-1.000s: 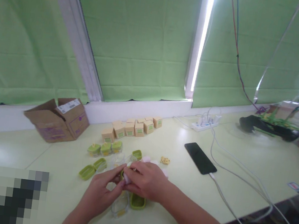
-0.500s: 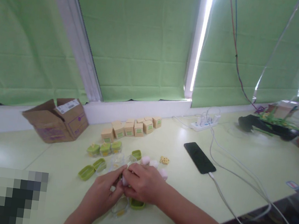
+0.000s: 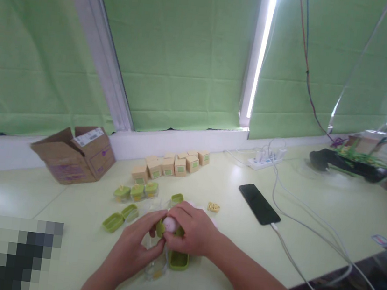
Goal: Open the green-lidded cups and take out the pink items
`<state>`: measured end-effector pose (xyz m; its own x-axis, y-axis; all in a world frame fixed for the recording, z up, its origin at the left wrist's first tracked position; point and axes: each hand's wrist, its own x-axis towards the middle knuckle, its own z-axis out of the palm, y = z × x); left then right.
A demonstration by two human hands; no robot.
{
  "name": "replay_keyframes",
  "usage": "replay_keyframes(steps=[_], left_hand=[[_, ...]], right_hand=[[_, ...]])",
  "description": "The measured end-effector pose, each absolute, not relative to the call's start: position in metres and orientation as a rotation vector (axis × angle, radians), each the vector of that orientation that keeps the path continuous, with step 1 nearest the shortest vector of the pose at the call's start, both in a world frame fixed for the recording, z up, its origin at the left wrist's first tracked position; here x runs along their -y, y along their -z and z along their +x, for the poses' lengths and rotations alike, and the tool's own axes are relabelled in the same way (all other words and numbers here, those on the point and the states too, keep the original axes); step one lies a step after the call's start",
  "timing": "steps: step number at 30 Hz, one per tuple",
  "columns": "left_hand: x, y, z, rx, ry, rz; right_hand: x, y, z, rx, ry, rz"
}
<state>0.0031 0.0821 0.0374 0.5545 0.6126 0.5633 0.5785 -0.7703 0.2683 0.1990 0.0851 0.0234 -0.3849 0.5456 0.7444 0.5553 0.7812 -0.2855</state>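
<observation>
Pink piece [image 3: 170,225] is risking slipping twd green tub [image 3: 178,261], approx. 5 o'clock, if L hand [image 3: 136,244], fingers holding green part [image 3: 159,229], & R hand [image 3: 197,231], fingers gripping pink piece, are pinching unevenly.

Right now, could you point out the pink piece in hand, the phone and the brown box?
Pink piece [image 3: 170,225]: head view, on its exposed rounded side.
Phone [image 3: 259,205]: head view, middle of its dark screen.
Brown box [image 3: 71,164]: head view, on its near wall.
</observation>
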Motion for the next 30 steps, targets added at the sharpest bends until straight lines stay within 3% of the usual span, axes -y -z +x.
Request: replay_keyframes(steps=[10,23,30], left_hand=[[-0.086,-0.031,-0.004,-1.14,-1.072,2.689],[-0.086,-0.031,-0.005,-1.204,-1.077,2.693],[-0.087,-0.032,-0.005,-1.202,-1.066,2.695]], right_hand=[[-0.085,-0.044,0.218,1.874,-0.193,-0.803],[-0.094,-0.057,0.262,2.085,-0.554,-1.249],[-0.09,-0.056,0.282,2.168,-1.195,-1.44]])
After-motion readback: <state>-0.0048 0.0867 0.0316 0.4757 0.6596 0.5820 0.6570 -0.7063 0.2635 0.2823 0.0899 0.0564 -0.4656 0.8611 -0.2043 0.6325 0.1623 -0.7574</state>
